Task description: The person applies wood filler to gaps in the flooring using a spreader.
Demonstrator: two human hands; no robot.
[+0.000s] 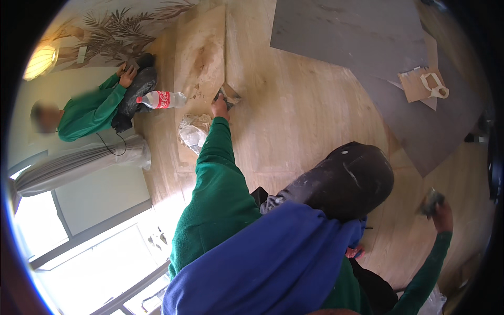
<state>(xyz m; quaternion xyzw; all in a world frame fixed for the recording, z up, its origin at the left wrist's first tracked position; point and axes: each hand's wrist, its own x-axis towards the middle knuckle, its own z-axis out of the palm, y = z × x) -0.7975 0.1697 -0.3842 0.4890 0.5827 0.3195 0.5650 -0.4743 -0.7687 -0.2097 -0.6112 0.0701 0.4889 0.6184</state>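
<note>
My left hand (220, 107) reaches far forward in a green sleeve. Its fingers are closed on the handle of a putty knife (231, 95), whose broad blade is at the edge of a brown board (202, 47) with dried smears on it. A crumpled plastic bag with pale, lumpy contents (193, 131) sits beside that arm. Far to the right, my right hand (443, 216) grips a dark, flat object (432, 202); motion blurs it, and I cannot make out its kind. My bent, dark-trousered knee (349, 181) is between the two arms.
Large grey sheets (336, 31) cover part of the wood-look floor. On them is a small brown paper bag (417, 86) with a pale handle. Left of the board are a clear bottle (170, 100) and a seated co-worker (92, 113) holding something dark. A curtain (84, 163) hangs beside a bright window.
</note>
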